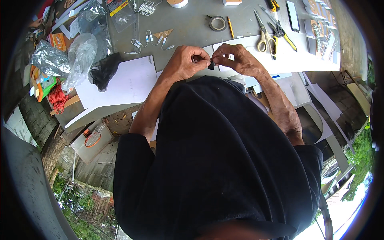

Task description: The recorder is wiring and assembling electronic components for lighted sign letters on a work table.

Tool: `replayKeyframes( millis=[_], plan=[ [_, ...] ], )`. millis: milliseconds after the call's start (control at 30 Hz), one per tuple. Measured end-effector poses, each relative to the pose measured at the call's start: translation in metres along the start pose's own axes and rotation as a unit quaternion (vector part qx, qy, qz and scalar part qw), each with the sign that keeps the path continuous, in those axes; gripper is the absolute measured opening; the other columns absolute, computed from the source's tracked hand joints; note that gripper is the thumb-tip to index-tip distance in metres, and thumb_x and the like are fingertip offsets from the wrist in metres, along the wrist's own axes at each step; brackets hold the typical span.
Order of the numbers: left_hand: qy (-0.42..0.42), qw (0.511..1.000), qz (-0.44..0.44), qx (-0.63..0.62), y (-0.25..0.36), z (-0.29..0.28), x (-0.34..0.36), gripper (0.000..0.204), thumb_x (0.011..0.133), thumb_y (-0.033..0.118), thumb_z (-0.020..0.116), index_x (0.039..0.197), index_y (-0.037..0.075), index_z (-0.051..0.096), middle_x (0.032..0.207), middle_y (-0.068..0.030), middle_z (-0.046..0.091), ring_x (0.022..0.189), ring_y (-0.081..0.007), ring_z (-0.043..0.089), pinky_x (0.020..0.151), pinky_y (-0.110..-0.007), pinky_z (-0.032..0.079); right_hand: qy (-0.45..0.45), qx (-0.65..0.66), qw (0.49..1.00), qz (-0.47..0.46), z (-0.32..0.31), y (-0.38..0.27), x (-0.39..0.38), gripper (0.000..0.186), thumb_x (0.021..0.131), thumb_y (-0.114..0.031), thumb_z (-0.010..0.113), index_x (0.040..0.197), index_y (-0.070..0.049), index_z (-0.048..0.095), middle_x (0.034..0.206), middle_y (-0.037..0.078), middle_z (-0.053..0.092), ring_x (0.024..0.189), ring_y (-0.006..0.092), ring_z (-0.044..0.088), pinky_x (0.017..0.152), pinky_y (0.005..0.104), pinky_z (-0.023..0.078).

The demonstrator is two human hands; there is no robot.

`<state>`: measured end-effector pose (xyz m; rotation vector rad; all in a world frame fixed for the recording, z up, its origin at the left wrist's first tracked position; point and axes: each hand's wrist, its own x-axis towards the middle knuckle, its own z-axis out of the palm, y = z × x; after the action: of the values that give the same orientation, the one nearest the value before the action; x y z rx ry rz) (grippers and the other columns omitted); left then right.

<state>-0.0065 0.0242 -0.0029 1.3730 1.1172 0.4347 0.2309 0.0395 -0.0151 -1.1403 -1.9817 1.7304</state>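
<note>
The small dark piece (212, 65) pinched between the 2 hands is mostly covered by fingertips, too small to tell what it is. The person's black shirt (216, 160) hides the table's near edge below the hands. Both hands meet above the grey table (188, 28), over a white sheet (132, 80), with bare table beyond them up to a tape roll (217, 23) and a pencil (230, 27). Yellow-handled scissors (264, 34) and pliers (283, 34) lie to the right. The left hand (186, 62) and right hand (236, 58) curl inward, fingertips closed on the piece, forearms angling up from either side.
</note>
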Motion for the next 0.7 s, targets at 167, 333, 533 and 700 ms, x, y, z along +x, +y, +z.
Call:
replayKeyframes(
  millis=[167,333,533,700],
  plan=[
    [0.002,0.999,-0.006,-0.034,-0.006,0.001,-0.001,0.016,0.084,0.014,0.075,0.091,0.000,0.075,0.079,-0.0052,0.073,0.070,-0.0102,0.064,0.064,-0.026,0.051,-0.006,-0.005,1.000,0.018,0.000,-0.007,-0.002,0.020,0.097,-0.018,0.066,0.108,-0.001,0.068,0.088,0.009,0.072,0.083,0.0181,0.067,0.076,0.0363,0.053],
    [-0.025,0.976,-0.062,-0.207,-0.012,-0.002,-0.004,0.018,0.086,0.016,0.076,0.095,0.000,0.075,0.078,-0.0037,0.070,0.064,-0.0071,0.056,0.054,-0.022,0.043,0.025,0.092,0.995,-0.003,0.001,-0.020,-0.008,0.027,0.094,-0.009,0.068,0.118,0.002,0.062,0.089,0.011,0.072,0.089,0.0204,0.071,0.083,0.0345,0.058],
    [-0.018,0.955,-0.065,-0.289,-0.013,0.004,-0.006,0.016,0.090,0.012,0.071,0.095,-0.003,0.073,0.076,-0.0047,0.066,0.061,-0.0071,0.054,0.051,-0.022,0.040,0.070,0.027,0.995,-0.060,0.009,-0.025,-0.012,0.027,0.087,0.003,0.066,0.114,0.000,0.066,0.090,0.011,0.074,0.084,0.0208,0.073,0.081,0.0350,0.060],
    [-0.015,0.943,-0.075,-0.323,-0.013,0.005,-0.008,0.015,0.090,0.012,0.071,0.094,-0.003,0.074,0.076,-0.0059,0.067,0.061,-0.0075,0.055,0.051,-0.022,0.041,0.113,-0.006,0.991,-0.072,0.014,-0.021,-0.011,0.022,0.085,0.002,0.070,0.107,-0.002,0.069,0.089,0.009,0.074,0.085,0.0202,0.074,0.081,0.0337,0.061]
  ],
)
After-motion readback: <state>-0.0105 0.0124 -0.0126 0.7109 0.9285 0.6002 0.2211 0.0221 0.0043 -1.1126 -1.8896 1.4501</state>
